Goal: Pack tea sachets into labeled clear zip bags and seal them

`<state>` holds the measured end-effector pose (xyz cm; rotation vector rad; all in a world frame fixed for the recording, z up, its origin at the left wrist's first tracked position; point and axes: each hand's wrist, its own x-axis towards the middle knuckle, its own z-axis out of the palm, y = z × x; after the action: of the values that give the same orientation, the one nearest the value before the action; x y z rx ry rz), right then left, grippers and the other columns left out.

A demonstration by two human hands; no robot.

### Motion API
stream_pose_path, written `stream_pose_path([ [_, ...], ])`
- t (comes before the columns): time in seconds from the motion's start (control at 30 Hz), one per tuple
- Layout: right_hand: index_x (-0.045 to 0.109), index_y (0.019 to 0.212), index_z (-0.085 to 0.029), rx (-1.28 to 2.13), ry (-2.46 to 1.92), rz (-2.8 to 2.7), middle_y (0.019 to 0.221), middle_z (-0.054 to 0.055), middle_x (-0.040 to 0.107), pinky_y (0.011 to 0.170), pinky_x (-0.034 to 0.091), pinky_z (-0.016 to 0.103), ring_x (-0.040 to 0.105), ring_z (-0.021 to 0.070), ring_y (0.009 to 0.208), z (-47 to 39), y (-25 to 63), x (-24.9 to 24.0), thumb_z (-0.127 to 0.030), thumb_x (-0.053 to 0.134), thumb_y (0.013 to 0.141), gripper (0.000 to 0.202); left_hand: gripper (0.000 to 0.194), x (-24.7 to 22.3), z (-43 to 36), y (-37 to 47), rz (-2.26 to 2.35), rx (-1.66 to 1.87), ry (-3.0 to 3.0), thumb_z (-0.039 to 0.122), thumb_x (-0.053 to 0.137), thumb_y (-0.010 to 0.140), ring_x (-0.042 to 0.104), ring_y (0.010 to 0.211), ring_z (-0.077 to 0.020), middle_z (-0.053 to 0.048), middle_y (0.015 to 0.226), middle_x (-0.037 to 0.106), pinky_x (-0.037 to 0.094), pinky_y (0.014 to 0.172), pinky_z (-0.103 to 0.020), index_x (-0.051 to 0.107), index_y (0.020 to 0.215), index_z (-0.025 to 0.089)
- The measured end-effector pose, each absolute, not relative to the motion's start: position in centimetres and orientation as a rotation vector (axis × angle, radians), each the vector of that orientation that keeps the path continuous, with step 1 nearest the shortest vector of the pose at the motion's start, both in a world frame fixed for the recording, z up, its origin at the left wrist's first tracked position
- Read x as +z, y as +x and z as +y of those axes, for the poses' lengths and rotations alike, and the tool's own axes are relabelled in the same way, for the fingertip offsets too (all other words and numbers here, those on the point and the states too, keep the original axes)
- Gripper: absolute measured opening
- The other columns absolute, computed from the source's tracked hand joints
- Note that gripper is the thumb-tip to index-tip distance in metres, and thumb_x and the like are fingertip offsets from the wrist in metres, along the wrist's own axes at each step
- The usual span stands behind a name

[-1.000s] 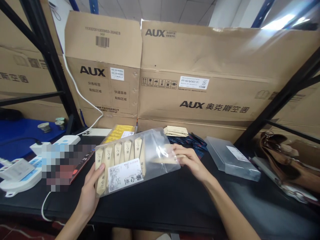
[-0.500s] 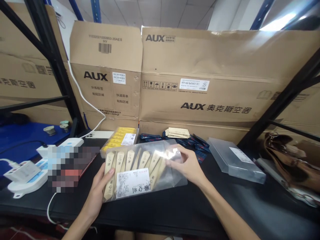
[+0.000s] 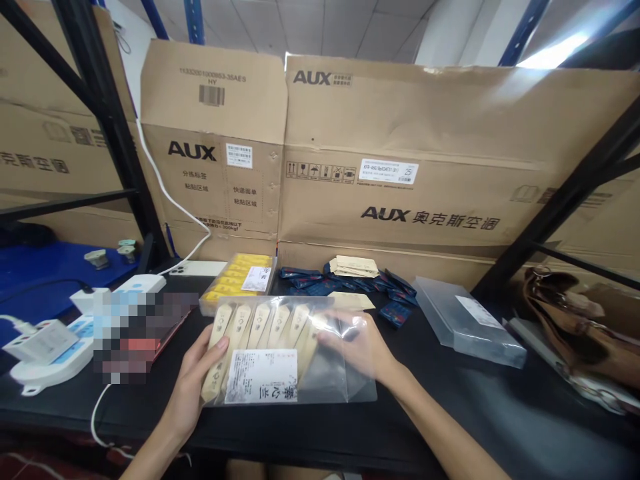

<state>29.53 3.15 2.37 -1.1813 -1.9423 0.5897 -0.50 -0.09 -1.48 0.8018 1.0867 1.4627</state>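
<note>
A clear plastic box [image 3: 357,383] with a white label is held tilted above the black table. Inside it, several slim beige packets [image 3: 257,327] stand side by side, filling its left part. My left hand [image 3: 193,373] grips the box's left end, thumb on the front. My right hand [image 3: 357,340] is at the right end, its fingers seen through the plastic and closed at the rightmost beige packet; its fingertips are partly blurred by glare. Just behind the box lies another beige packet [image 3: 353,301].
Behind are a clear box of yellow packets [image 3: 235,277], dark blue packets [image 3: 307,285] and beige packets [image 3: 356,266] on top of them. A translucent box [image 3: 467,327] and brown bag [image 3: 565,320] stand right. A power strip [image 3: 65,363] with cables lies left. Cardboard [image 3: 320,133] walls the back.
The packets in the box now lean less and line up more evenly. My right fingers have moved left, further along the box. The beige packet behind the box has come into view.
</note>
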Motion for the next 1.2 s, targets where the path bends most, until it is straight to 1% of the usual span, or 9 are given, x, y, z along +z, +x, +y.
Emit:
stream_pose_path([
  [0.1, 0.08, 0.127, -0.029, 0.625, -1.054, -2.037, 0.127, 0.008, 0.081, 0.108, 0.058, 0.05, 0.077, 0.032, 0.117, 2.6, 29.6, 2.2, -0.053, 0.06, 0.104, 0.039, 0.072, -1.7, 0.0, -0.7, 1.071, 1.462, 0.793, 0.053, 0.091, 0.073, 0.076, 0.117, -0.0418, -0.012, 0.118, 0.084, 0.063, 0.096, -0.044, 0.076, 0.135, 0.019],
  [0.2, 0.086, 0.105, -0.027, 0.51, -1.014, -1.982, 0.105, 0.005, 0.085, 0.092, 0.065, 0.042, 0.081, 0.026, 0.091, 2.4, 29.0, 1.6, -0.047, 0.055, 0.109, 0.038, 0.079, -2.2, 0.2, -0.9, 1.077, 1.467, 0.741, 0.054, 0.092, 0.072, 0.075, 0.118, -0.0423, -0.012, 0.12, 0.083, 0.063, 0.1, -0.046, 0.074, 0.14, 0.02],
  [0.3, 0.086, 0.109, -0.025, 0.218, -0.918, -1.795, 0.097, 0.006, 0.086, 0.08, 0.067, 0.036, 0.081, 0.025, 0.081, 2.4, 28.2, 1.1, -0.037, 0.07, 0.102, 0.022, 0.078, -2.9, 0.4, -1.1, 1.09, 1.461, 0.691, 0.055, 0.091, 0.075, 0.071, 0.128, -0.0407, -0.012, 0.129, 0.081, 0.058, 0.109, -0.045, 0.072, 0.143, 0.022],
  [0.47, 0.087, 0.105, -0.027, 0.225, -0.841, -1.814, 0.107, 0.004, 0.086, 0.091, 0.068, 0.037, 0.084, 0.0255, 0.096, 2.3, 27.8, 1.5, -0.023, 0.082, 0.091, 0.015, 0.075, -3.4, 0.7, -1.3, 1.112, 1.434, 0.655, 0.054, 0.089, 0.078, 0.062, 0.141, -0.0379, -0.011, 0.139, 0.077, 0.049, 0.119, -0.043, 0.071, 0.144, 0.022],
  [0.73, 0.083, 0.104, -0.021, 0.422, -1.058, -1.454, 0.089, 0.007, 0.085, 0.082, 0.069, 0.038, 0.084, 0.0251, 0.082, 4.6, 31.9, 1.8, -0.039, 0.065, 0.101, 0.026, 0.062, -2.2, 0.8, -1.2, 1.026, 1.516, 0.455, 0.038, 0.08, 0.088, 0.067, 0.135, -0.0384, -0.012, 0.139, 0.076, 0.056, 0.113, -0.045, 0.07, 0.146, 0.017],
  [0.83, 0.079, 0.114, -0.016, 0.298, -1.403, -1.443, 0.104, 0.014, 0.084, 0.1, 0.063, 0.048, 0.081, 0.0293, 0.103, 6.8, 34.4, 1.1, -0.04, 0.053, 0.102, 0.037, 0.055, -1.8, 0.9, -1.1, 0.986, 1.6, 0.388, 0.037, 0.074, 0.095, 0.068, 0.135, -0.0367, -0.012, 0.137, 0.077, 0.056, 0.114, -0.046, 0.07, 0.146, 0.018],
  [0.97, 0.079, 0.116, -0.017, 0.295, -1.679, -1.649, 0.138, 0.019, 0.073, 0.125, 0.037, 0.062, 0.062, 0.0386, 0.141, 8.4, 35.5, -0.9, -0.019, 0.072, 0.079, 0.038, 0.05, -1.2, 1.0, -0.9, 0.946, 1.687, 0.363, 0.033, 0.069, 0.098, 0.069, 0.134, -0.0345, -0.01, 0.138, 0.077, 0.054, 0.117, -0.044, 0.07, 0.147, 0.021],
  [1.1, 0.075, 0.118, -0.018, 0.27, -1.839, -1.812, 0.141, 0.02, 0.069, 0.124, 0.021, 0.077, 0.056, 0.0424, 0.142, 8.5, 34.6, -2.1, -0.019, 0.068, 0.085, 0.033, 0.053, -1.1, 0.9, -0.9, 0.926, 1.669, 0.379, 0.031, 0.066, 0.1, 0.07, 0.132, -0.0342, -0.011, 0.137, 0.077, 0.053, 0.117, -0.045, 0.066, 0.152, 0.02],
  [1.2, 0.069, 0.105, -0.019, 0.2, -1.833, -1.918, 0.142, 0.02, 0.066, 0.122, 0.028, 0.07, 0.051, 0.0418, 0.143, 8.3, 34.0, -1.8, -0.028, 0.072, 0.088, 0.019, 0.058, -1.3, 0.8, -1.1, 0.924, 1.616, 0.376, 0.034, 0.069, 0.099, 0.069, 0.133, -0.0346, -0.012, 0.137, 0.078, 0.055, 0.116, -0.045, 0.062, 0.156, 0.02],
])
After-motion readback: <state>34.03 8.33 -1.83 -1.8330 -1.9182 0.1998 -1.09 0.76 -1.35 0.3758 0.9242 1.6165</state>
